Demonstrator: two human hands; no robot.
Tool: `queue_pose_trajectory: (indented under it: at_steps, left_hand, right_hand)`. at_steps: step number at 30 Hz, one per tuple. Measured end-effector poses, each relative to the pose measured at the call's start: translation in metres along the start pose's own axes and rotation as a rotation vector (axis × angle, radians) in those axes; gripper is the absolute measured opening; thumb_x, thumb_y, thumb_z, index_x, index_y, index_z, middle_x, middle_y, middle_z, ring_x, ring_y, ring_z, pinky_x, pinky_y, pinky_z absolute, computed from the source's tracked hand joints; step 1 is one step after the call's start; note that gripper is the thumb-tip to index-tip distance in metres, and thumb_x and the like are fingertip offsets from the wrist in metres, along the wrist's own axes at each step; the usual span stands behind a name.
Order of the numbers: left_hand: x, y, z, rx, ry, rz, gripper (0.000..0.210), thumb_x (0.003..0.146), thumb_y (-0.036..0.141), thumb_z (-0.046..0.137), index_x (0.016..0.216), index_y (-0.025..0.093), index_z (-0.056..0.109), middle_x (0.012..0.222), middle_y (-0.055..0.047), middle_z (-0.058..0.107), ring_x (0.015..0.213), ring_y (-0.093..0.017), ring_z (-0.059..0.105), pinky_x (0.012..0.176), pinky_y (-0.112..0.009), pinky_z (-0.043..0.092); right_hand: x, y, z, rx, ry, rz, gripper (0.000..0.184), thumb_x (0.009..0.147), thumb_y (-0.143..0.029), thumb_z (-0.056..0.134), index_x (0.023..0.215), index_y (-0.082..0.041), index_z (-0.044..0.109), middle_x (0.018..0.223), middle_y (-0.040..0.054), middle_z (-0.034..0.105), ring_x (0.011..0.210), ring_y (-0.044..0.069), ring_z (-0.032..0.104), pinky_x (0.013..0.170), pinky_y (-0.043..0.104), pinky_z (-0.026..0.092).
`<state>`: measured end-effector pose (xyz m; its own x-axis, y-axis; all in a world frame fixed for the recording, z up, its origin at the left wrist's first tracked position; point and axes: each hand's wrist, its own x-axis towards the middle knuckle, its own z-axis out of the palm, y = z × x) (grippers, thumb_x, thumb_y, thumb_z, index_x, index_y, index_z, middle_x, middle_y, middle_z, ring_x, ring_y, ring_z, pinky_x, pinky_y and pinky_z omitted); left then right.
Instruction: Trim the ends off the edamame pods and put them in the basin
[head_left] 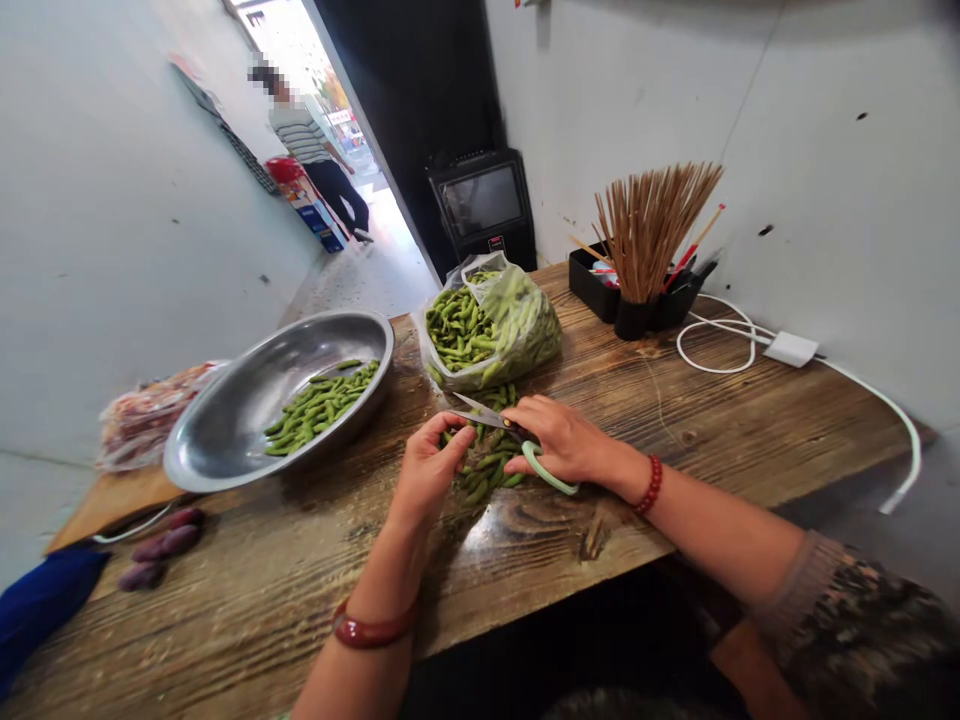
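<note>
My right hand point(559, 440) grips a pair of scissors point(553, 476) with pale green handles, the blades apart and pointing left. Close to the blade tips, my left hand point(433, 462) is closed in a pinch on a green edamame pod point(448, 437), mostly covered by the fingers. Loose edamame pods point(487, 474) lie on the wooden table under and between both hands. Just beyond them stands a clear plastic bag point(517, 325) full of pods. To the left, a wide steel basin point(259, 385) holds more pods along its right side.
Left of the basin lies a bag of reddish packets point(154, 410). Several dark red fruits point(169, 540) and a blue cloth point(49, 610) are nearer. Skewers point(652, 230) stand in a black holder point(592, 285) beside a white cable point(870, 385). A person point(307, 140) is near the doorway.
</note>
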<state>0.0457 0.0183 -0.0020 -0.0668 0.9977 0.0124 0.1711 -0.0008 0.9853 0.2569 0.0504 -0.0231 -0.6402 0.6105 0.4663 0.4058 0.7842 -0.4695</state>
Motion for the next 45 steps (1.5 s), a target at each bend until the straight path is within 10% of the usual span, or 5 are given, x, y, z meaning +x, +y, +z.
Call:
queue_pose_trajectory:
  at_steps: [34,45]
  left_hand:
    - [-0.001,0.003,-0.001,-0.041,0.009,-0.061,0.021,0.068,0.030,0.077,0.081,0.016,0.067,0.055,0.005,0.051,0.043,-0.005,0.037,0.041,-0.017,0.028]
    - [0.003,0.008,-0.010,-0.488,-0.050,-0.171,0.026,0.068,0.025,0.077,0.081,0.016,0.056,0.062,0.005,0.052,0.043,-0.002,0.034,0.037,-0.012,0.021]
  right_hand:
    - [-0.001,-0.002,0.002,-0.006,-0.005,0.019,0.034,0.085,-0.037,0.067,0.108,-0.015,0.056,0.094,0.0082,0.061,0.086,0.021,0.053,0.076,0.032,0.045]
    - [-0.001,-0.002,0.002,-0.024,0.073,0.002,0.047,0.082,-0.046,0.069,0.113,-0.014,0.054,0.092,0.0081,0.058,0.083,0.022,0.051,0.074,0.034,0.045]
